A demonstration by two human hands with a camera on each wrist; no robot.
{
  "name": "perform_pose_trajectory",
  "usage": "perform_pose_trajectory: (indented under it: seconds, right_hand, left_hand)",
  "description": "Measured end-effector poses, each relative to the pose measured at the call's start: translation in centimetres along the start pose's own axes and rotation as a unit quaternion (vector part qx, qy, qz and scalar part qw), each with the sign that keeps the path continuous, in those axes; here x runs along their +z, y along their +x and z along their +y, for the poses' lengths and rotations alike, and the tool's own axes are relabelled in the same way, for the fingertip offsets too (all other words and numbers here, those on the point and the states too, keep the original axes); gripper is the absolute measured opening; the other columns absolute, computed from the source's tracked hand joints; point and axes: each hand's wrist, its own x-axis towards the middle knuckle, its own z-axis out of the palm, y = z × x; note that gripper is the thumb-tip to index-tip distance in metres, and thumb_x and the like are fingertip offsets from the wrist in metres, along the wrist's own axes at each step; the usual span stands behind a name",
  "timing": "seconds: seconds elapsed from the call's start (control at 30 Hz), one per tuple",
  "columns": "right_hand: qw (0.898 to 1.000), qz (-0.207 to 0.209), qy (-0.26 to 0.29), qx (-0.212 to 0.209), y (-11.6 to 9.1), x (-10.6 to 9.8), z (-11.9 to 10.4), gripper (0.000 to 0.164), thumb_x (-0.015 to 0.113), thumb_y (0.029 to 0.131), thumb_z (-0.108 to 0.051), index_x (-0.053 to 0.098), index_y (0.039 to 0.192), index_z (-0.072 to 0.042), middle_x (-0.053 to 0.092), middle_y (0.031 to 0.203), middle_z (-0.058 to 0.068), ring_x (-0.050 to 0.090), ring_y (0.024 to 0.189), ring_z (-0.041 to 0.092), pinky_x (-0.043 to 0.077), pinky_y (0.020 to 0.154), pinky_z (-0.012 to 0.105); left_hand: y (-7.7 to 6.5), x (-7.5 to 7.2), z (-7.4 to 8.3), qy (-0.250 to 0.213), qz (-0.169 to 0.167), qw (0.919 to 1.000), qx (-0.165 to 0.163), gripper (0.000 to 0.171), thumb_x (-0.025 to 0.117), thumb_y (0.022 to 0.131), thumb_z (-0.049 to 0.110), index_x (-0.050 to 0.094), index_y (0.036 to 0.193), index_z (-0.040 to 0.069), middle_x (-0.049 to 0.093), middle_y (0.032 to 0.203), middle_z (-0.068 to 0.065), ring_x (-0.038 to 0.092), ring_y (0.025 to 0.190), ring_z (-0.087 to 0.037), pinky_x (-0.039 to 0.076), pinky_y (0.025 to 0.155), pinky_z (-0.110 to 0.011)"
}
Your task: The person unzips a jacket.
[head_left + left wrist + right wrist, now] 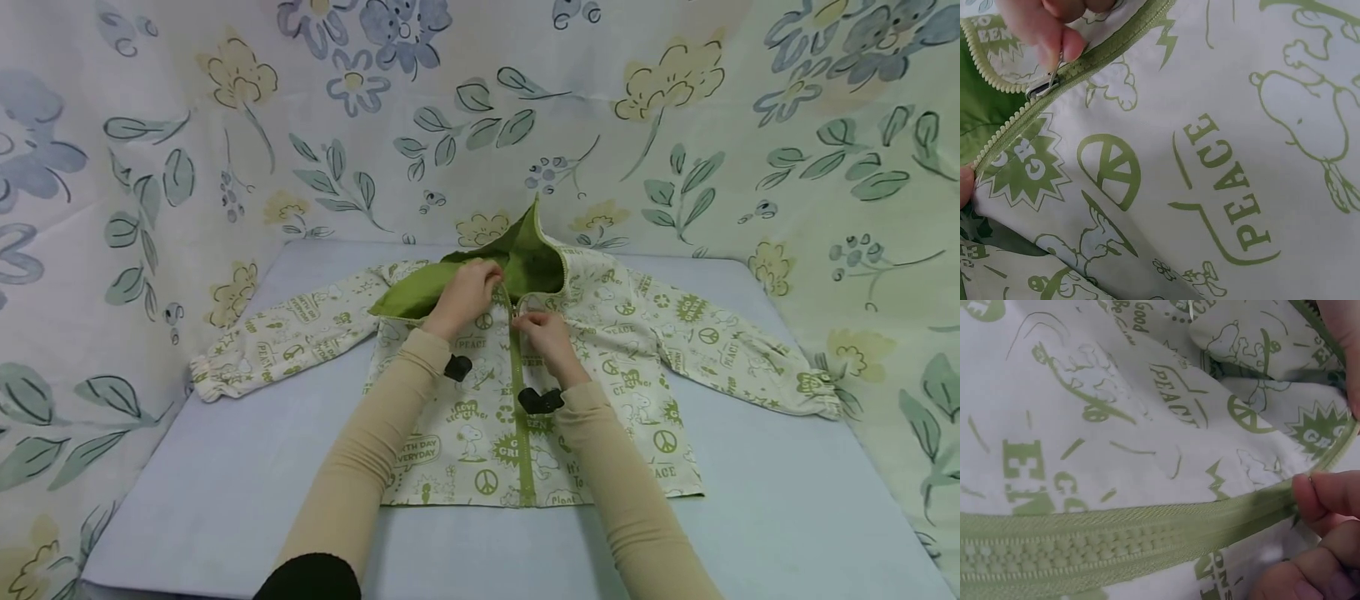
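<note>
A white jacket [480, 425] with green cartoon print and a green lining lies front up, its zipper [522, 450] closed along the lower front and parted at the collar. My right hand [549, 340] pinches the small metal pull at the zipper slider [1040, 89], just below the open collar. Higher up, my left hand [467, 293] grips the left front edge by the zipper teeth. In the right wrist view the closed teeth [1085, 550] run toward the right fingertips, while the left hand [1347, 356] holds the edge at the upper right.
The jacket sleeves [300, 333] spread out to both sides over a white table [225, 483]. Behind and beside the table hangs a floral curtain [600, 108]. A black wrist device [540, 401] sits by the right cuff.
</note>
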Motion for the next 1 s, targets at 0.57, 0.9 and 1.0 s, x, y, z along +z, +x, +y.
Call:
perform_pose_trajectory:
  seconds: [0.57,0.9,1.0]
  right_hand:
    - [1.0,-0.019,0.008,0.023,-0.1,-0.18,0.64,0.021,0.055,0.085,-0.024,0.067,0.092,-0.008,0.042,0.047,0.0,0.031,0.038,0.011,0.034,0.043,0.029]
    - [0.999,-0.026,0.004,0.039,-0.32,-0.27,0.92,0.019,0.055,0.085,-0.019,0.067,0.089,-0.004,0.045,0.049,0.004,0.031,0.038,0.01,0.032,0.041,0.026]
    - [0.999,-0.036,0.001,0.039,-0.38,-0.39,1.08,0.02,0.055,0.085,-0.019,0.067,0.09,-0.004,0.05,0.056,0.004,0.031,0.038,0.01,0.034,0.042,0.026]
  left_hand:
    - [0.19,-0.42,0.01,-0.032,0.003,0.9994,-0.016,0.02,0.045,0.091,0.019,0.06,0.098,0.008,0.051,0.089,-0.001,0.048,0.073,-0.011,0.041,0.062,-0.025]
    - [0.26,-0.6,-0.01,-0.039,0.0,0.9991,-0.014,0.021,0.044,0.092,0.019,0.059,0.099,0.008,0.051,0.09,-0.001,0.047,0.073,-0.011,0.041,0.062,-0.025]
    - [0.29,-0.61,-0.01,-0.04,-0.002,0.999,-0.019,0.02,0.044,0.092,0.02,0.059,0.1,0.008,0.051,0.09,-0.001,0.047,0.073,-0.011,0.041,0.062,-0.025]
